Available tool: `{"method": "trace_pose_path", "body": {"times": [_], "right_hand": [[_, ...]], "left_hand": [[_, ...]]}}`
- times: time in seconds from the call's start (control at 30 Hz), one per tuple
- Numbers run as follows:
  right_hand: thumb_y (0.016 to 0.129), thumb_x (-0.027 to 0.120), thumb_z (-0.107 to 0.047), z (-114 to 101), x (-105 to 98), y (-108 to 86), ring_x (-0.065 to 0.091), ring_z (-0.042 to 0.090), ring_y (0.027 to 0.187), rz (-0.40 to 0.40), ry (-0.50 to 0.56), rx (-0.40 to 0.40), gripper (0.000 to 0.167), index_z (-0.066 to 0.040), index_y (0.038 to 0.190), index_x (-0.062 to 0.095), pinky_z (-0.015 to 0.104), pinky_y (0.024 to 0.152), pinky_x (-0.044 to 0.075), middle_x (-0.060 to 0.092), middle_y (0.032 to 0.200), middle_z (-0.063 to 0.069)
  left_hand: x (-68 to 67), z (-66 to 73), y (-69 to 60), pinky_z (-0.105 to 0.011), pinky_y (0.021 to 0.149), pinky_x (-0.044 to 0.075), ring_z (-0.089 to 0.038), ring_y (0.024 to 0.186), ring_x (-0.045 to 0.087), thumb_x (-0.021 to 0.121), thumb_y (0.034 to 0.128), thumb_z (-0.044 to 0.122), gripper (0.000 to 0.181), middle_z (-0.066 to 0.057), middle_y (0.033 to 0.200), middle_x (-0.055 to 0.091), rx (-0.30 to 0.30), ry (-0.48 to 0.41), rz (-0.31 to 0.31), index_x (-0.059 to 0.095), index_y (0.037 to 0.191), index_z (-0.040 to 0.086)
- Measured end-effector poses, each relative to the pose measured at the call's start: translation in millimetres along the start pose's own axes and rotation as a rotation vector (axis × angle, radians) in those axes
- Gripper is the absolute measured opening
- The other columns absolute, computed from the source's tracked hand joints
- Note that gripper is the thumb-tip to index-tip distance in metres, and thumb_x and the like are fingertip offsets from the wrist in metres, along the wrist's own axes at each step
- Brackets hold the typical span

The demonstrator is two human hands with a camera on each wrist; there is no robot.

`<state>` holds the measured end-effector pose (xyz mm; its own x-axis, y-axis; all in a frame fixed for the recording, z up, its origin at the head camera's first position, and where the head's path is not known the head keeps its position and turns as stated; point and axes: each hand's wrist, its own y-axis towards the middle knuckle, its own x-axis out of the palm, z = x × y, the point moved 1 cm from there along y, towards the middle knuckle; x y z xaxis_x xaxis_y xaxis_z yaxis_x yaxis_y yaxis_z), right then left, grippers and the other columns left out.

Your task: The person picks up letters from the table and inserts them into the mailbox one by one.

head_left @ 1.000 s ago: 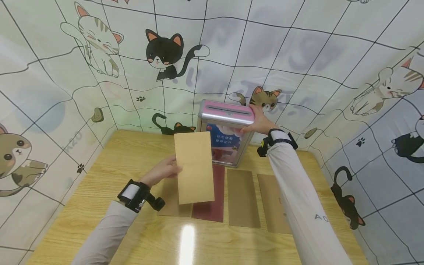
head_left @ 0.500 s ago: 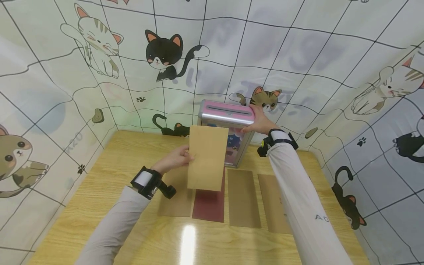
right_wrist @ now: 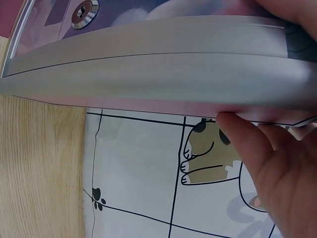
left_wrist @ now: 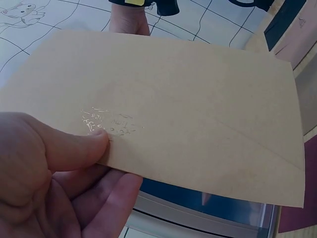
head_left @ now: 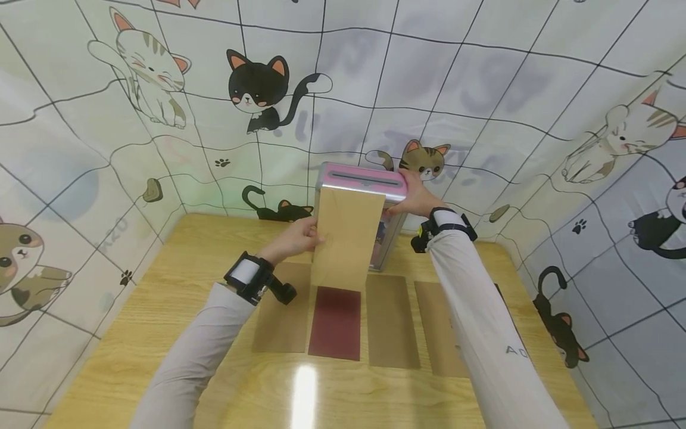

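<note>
A tan envelope (head_left: 347,238) is pinched by its left edge between the thumb and fingers of my left hand (head_left: 295,239). It stands nearly upright before a pink-topped silver box (head_left: 364,179) with a slot in its lid, hiding most of the box's front. Faint shiny lettering shows beside the thumb on the envelope (left_wrist: 198,119) in the left wrist view. My right hand (head_left: 418,193) grips the box's upper right corner. In the right wrist view, thumb and fingers lie on either side of the silver frame (right_wrist: 148,74), near a keyed lock (right_wrist: 85,14).
On the wooden table (head_left: 214,381) lie a brown envelope (head_left: 281,328) at left, a dark red one (head_left: 334,325), another brown one (head_left: 393,322), and a tan one (head_left: 436,333) partly under the right sleeve. A cat-patterned sheet (head_left: 343,107) hangs behind the box.
My left hand has carried the tan envelope right and up, from the box's left front to just below the lid. The right hand stays on the box.
</note>
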<state>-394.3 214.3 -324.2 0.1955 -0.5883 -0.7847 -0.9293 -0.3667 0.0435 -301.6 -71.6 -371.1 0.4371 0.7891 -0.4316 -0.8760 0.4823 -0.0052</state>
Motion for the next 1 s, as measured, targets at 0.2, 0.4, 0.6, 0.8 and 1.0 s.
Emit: {"method": "trace_pose_path", "body": {"times": [0.2,0.4,0.6,0.8,1.0], "right_hand": [[0.061,0.08,-0.015,0.5,-0.5,1.2,0.023,0.035,0.122,0.0,-0.019,0.009,0.109,-0.001,0.143,0.009,0.049,0.103,0.026,0.013,0.141,0.021],[0.062,0.078,-0.012,0.9,-0.6,0.6,0.024,0.036,0.121,0.011,-0.022,0.016,0.107,0.0,0.143,0.009,0.049,0.1,0.029,0.013,0.141,0.021],[0.062,0.077,-0.01,0.4,2.4,0.7,0.027,0.036,0.119,0.01,-0.003,0.023,0.106,-0.002,0.143,0.01,0.048,0.098,0.032,0.015,0.138,0.022],[0.061,0.076,-0.008,0.0,0.5,1.0,0.026,0.035,0.119,0.023,-0.002,0.015,0.105,-0.002,0.143,0.011,0.048,0.099,0.031,0.018,0.137,0.021],[0.059,0.077,-0.008,1.3,1.1,0.7,0.024,0.033,0.119,0.031,0.017,-0.001,0.1,-0.004,0.14,0.02,0.049,0.098,0.03,0.02,0.134,0.021]], "left_hand": [[-4.4,11.9,8.6,-0.036,0.076,0.051,-0.024,0.087,0.06,0.051,0.0891,0.006,0.04,-0.019,0.094,0.063,-0.004,0.063,0.014,0.043,0.127,-0.003],[-11.4,28.7,16.8,-0.026,0.067,0.046,-0.02,0.079,0.056,0.05,0.0903,0.009,0.04,-0.011,0.087,0.06,-0.014,0.08,0.034,0.043,0.129,0.003],[-19.3,43.1,24.5,-0.021,0.049,0.031,-0.01,0.049,0.032,0.05,0.0902,0.008,0.02,0.001,0.06,0.036,0.009,0.075,0.052,0.046,0.108,0.0],[-24.6,52.8,34.8,-0.026,0.054,0.043,-0.009,0.051,0.036,0.05,0.091,0.009,0.028,0.001,0.061,0.038,0.009,0.063,0.073,0.045,0.118,0.002],[-27.2,60.3,41.5,-0.03,0.064,0.046,-0.012,0.056,0.04,0.05,0.0915,0.011,0.058,0.0,0.068,0.041,0.015,0.05,0.072,0.024,0.143,0.006]]}}
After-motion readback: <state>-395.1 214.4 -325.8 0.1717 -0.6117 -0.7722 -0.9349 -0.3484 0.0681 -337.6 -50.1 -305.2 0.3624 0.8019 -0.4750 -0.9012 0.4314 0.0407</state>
